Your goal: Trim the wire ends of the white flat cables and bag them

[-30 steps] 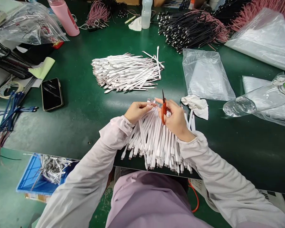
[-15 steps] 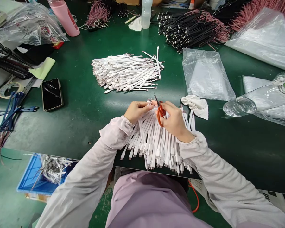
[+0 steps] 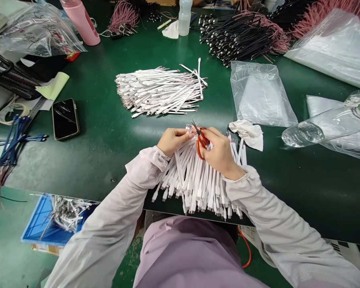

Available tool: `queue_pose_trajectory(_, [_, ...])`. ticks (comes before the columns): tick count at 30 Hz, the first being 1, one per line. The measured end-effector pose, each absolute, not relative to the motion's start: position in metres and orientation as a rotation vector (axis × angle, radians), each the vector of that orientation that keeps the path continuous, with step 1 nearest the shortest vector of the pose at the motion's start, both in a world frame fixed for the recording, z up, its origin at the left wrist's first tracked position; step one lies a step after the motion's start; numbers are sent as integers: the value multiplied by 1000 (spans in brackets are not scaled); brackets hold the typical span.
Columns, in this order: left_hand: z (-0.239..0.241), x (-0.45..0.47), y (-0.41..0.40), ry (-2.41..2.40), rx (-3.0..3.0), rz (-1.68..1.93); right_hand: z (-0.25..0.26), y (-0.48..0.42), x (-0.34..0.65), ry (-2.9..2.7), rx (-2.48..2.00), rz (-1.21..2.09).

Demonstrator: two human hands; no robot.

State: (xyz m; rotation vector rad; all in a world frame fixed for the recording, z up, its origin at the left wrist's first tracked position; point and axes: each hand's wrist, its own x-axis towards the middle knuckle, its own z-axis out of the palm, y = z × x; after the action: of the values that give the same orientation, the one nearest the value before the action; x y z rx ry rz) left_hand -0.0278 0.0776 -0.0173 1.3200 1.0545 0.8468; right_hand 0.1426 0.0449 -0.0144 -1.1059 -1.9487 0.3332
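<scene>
The left hand [image 3: 175, 142] pinches the top of a fanned bundle of white flat cables [image 3: 198, 180] with its fingers [image 3: 188, 135] pressed together; the bundle lies at the near edge of the green table [image 3: 114, 152]. The right hand [image 3: 220, 154] has its fingers [image 3: 211, 134] clamped on orange-handled scissors [image 3: 201, 141], their tips just beside the bundle's bare wire ends. A crumpled white cloth [image 3: 247, 135] lies near the bundle, with a pile of white cables [image 3: 159, 91] and a pile of black cables [image 3: 234, 38] farther off.
</scene>
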Motion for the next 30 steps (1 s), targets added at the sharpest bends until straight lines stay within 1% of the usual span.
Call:
queue_pose_trajectory(2, [-11, -37, 81, 1143, 1409, 793, -13, 45, 144, -1859, -1144, 319])
queue_pose_trajectory(5, [2, -61, 86, 1487, 1620, 744, -14, 45, 147, -1719, -1199, 301])
queue_pose_trajectory(7, [9, -76, 85, 1676, 1723, 647, -15, 45, 148, -1681, -1219, 319])
queue_pose_trajectory(9, [12, -82, 79, 1673, 1800, 462, -16, 45, 149, -1660, -1226, 337])
queue_pose_trajectory(11, [11, -78, 71, 1566, 1852, 296, -17, 45, 148, -1648, -1221, 338])
queue_pose_trajectory(14, [7, -61, 63, 1546, 1847, 203, -17, 45, 148, -1651, -1215, 320])
queue_pose_trajectory(16, [6, -51, 61, 1555, 1841, 260, -16, 45, 148, -1669, -1215, 313])
queue_pose_trajectory(18, [4, -47, 61, 1505, 1810, 390, -17, 45, 148, -1696, -1211, 318])
queue_pose_trajectory(22, [-3, -44, 63, 1398, 1606, 618, -17, 45, 147, -1788, -1175, 417])
queue_pose_trajectory(30, [-13, -34, 59, 1235, 1438, 681, -18, 46, 149, -1816, -1170, 575])
